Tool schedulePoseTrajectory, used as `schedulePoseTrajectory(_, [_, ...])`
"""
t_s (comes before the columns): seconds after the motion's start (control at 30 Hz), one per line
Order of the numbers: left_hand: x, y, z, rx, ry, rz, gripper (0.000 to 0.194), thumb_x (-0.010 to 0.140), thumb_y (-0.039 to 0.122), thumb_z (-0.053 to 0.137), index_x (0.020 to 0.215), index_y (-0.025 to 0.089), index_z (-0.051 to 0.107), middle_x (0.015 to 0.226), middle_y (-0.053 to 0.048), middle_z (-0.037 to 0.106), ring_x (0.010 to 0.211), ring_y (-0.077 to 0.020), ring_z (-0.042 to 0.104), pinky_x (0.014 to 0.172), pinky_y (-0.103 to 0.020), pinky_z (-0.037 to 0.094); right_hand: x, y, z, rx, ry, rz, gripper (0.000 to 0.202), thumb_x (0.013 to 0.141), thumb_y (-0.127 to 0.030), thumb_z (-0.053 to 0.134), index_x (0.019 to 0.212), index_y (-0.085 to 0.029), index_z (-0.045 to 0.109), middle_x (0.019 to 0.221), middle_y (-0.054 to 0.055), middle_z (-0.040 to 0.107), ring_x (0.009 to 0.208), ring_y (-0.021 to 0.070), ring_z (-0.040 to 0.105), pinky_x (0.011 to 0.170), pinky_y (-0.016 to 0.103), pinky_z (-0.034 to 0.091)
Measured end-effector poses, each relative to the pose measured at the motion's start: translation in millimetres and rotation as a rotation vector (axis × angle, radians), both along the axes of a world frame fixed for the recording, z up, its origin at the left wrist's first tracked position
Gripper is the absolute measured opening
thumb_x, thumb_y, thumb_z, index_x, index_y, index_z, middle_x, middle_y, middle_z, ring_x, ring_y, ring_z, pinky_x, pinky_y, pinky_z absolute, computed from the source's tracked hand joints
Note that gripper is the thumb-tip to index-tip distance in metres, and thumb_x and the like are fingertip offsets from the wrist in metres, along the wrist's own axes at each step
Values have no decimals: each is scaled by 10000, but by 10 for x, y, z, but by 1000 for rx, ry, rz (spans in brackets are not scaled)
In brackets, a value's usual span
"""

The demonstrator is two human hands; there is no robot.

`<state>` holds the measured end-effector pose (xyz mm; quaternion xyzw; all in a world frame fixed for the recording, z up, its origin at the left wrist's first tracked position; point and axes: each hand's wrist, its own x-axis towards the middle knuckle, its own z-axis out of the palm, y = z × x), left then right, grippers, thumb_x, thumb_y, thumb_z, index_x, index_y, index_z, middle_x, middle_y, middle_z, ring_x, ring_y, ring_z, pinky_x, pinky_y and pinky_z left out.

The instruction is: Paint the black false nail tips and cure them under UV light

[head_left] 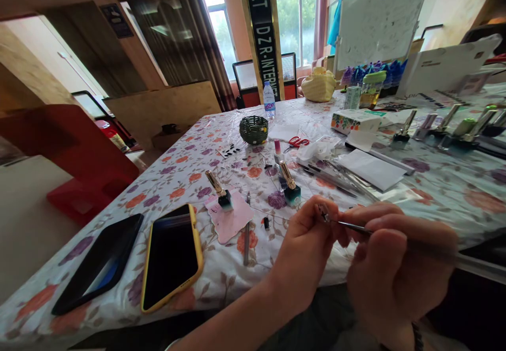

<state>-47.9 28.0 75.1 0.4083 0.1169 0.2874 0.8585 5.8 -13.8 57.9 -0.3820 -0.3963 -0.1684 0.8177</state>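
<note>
My left hand (306, 240) is closed, its fingers pinching a small nail-like piece (324, 213) with a dark mark on it. In my right hand (399, 266) is a thin dark brush (356, 227), its fine tip touching or very near the piece. Just beyond my left hand stands a dark green polish bottle (292, 192) with a gold cap. Another such bottle (224, 198) stands on a pink scalloped card (237, 216), with a slim grey stick (247, 230) beside it. A small black piece (266, 223) lies on the cloth.
On the flowered tablecloth (182, 169), a yellow-cased phone (172, 256) and a black tablet (98, 264) lie at left. Farther back are a woven basket (253, 130), red scissors (299, 141), a water bottle (269, 100), white paper (371, 168) and several polish bottles at right.
</note>
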Motion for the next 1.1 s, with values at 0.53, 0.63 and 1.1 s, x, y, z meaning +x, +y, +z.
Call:
schedulePoseTrajectory(0.53, [31, 68, -50, 185, 154, 108, 220, 865, 171, 414, 646, 168, 438, 614, 32, 399, 588, -82, 369, 619, -221, 312, 178, -31, -22, -36, 361, 153, 161, 875, -273, 459, 800, -167, 553, 727, 0, 557, 589, 98, 553, 493, 228, 442])
schedulePoseTrajectory(0.63, [33, 94, -45, 253, 234, 164, 209, 871, 208, 422, 664, 177, 429, 619, 35, 405, 589, -85, 379, 628, -223, 322, 194, -28, -63, -76, 362, 108, 155, 857, -275, 490, 805, -162, 583, 762, 7, 553, 607, 96, 557, 510, 228, 440])
schedulePoseTrajectory(1.1, [-10, 111, -39, 729, 427, 337, 323, 929, 344, 255, 682, 196, 399, 667, 25, 427, 644, -106, 420, 644, -254, 335, 210, -71, -93, -214, 429, 418, 133, 882, -291, 432, 835, -224, 537, 870, 13, 495, 756, 127, 554, 640, 271, 472])
